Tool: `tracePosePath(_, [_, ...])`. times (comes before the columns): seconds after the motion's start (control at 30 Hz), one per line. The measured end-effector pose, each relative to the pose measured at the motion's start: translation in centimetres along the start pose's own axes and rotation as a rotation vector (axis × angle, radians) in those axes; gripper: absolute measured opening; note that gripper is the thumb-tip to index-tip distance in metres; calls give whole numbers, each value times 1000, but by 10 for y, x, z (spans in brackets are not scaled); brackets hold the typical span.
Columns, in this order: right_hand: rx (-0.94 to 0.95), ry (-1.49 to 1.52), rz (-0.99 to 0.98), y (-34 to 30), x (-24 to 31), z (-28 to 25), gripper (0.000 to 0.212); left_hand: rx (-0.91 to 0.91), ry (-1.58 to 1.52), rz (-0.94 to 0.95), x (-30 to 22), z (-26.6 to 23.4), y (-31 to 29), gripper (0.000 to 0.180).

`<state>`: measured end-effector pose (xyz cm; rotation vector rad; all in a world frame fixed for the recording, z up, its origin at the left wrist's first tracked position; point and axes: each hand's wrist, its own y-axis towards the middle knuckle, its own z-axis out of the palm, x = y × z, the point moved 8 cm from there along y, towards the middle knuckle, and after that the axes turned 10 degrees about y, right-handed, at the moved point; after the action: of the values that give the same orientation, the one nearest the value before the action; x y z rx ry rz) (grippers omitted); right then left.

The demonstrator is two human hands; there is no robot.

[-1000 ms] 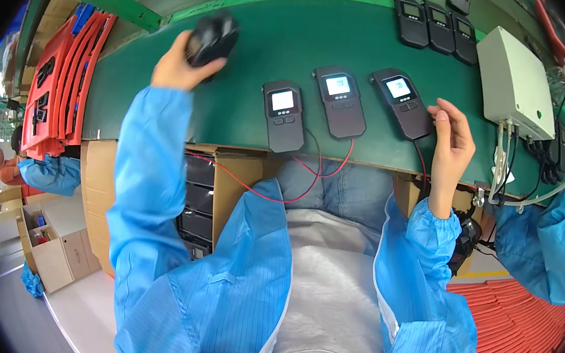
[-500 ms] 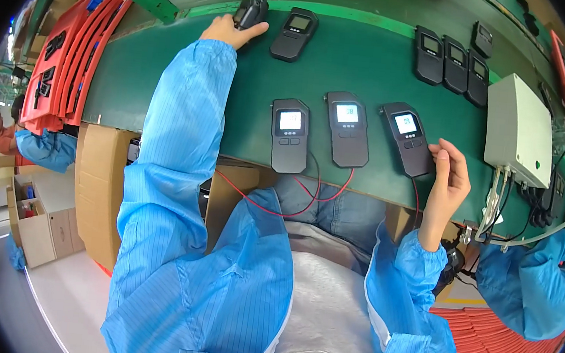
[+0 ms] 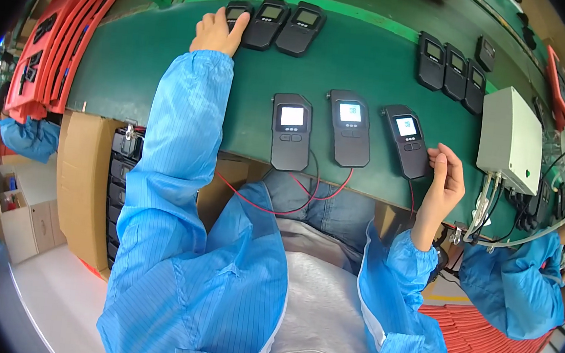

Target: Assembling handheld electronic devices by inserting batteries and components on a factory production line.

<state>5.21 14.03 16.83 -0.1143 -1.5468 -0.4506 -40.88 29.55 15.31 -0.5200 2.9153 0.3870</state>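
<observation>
At the back left of the green bench, my left hand (image 3: 218,33) grips the lower end of a black handheld meter (image 3: 238,13), thumb along its right edge. Two more black meters, one in the middle (image 3: 265,26) and one at the right (image 3: 301,28), lie beside it, screens dark. Nearer to me are three meters with lit screens, a left one (image 3: 290,143), a middle one (image 3: 349,145) and a right one (image 3: 412,155), wires running from their lower ends. My right hand (image 3: 445,178) hovers close to the right lit meter, fingers loosely bent, holding nothing.
Several dark-screened meters (image 3: 454,74) lie at the back right. A white box (image 3: 512,141) with cables stands on the right. Red trays (image 3: 60,46) are stacked at the left, above a cardboard box (image 3: 84,185). A co-worker's blue sleeve (image 3: 514,280) is at the right.
The back-left meters now number three side by side; earlier one lay beside the dark bulk in my left hand. That hand has shifted slightly left. My right hand has barely moved.
</observation>
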Motion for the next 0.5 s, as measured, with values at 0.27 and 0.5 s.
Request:
tracePosePath(0.27, [8, -67, -38, -7, 0, 4, 21, -235, -352, 348, 19, -48, -63, 45])
tracePosePath(0.5, [-1, -86, -14, -10, -2, 5, 23, -94, -261, 379, 154, -114, -188, 25])
